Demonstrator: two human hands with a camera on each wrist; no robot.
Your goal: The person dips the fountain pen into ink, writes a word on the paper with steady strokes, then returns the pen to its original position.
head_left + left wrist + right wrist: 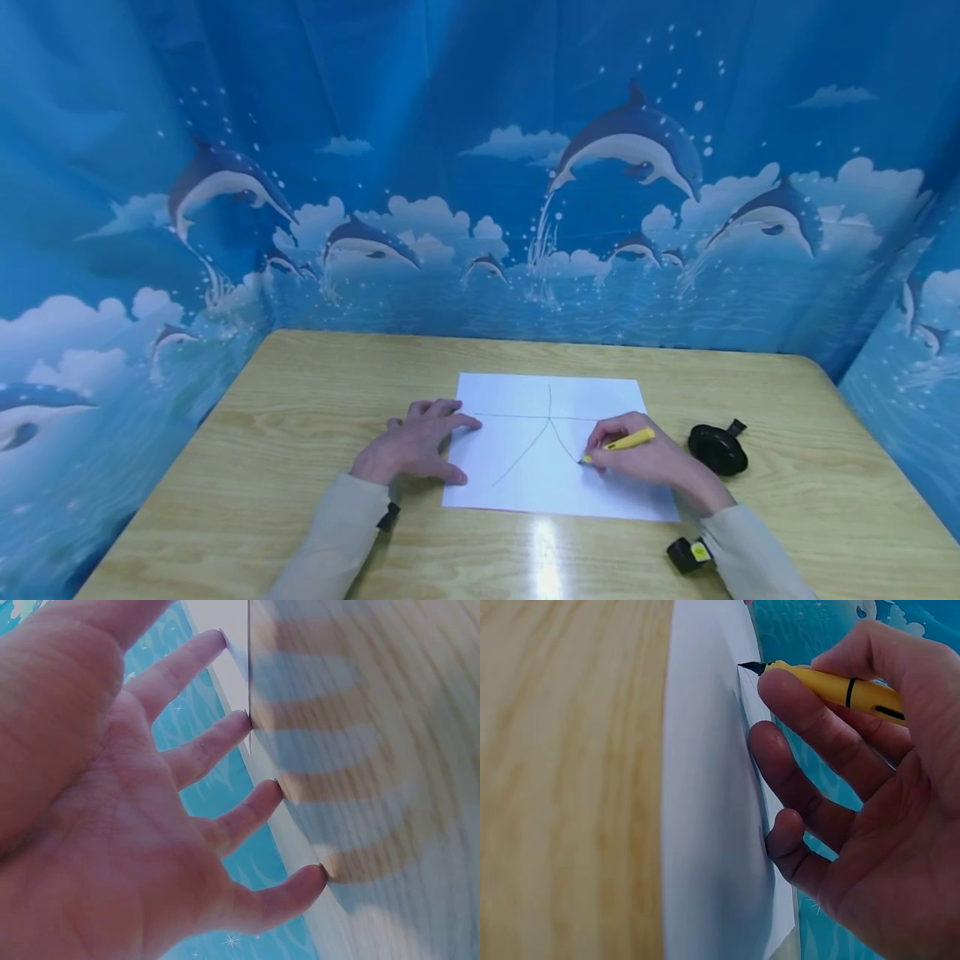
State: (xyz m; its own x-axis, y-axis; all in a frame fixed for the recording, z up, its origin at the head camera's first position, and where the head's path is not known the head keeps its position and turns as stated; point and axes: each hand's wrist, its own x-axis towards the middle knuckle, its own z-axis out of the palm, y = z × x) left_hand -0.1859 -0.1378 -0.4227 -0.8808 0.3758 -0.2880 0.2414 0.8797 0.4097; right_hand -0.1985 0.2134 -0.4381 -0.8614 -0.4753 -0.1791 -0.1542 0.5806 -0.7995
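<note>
A white sheet of paper (525,487) lies on the wooden table, with several thin dark lines drawn on it that meet near its upper middle. My right hand (645,454) pinches a yellow fountain pen (832,686), its dark nib at the paper by the end of the lower right line. In the right wrist view the other fingers curl loosely beside the sheet. My left hand (416,443) rests at the paper's left edge with its fingers spread; in the left wrist view those fingertips (274,787) touch down along the table and sheet edge.
A black rounded object (717,450) with a short tab lies on the table (337,383) right of the paper. Each wrist wears a small dark device (686,554). Behind and beside the table hangs a blue dolphin-print curtain (450,167).
</note>
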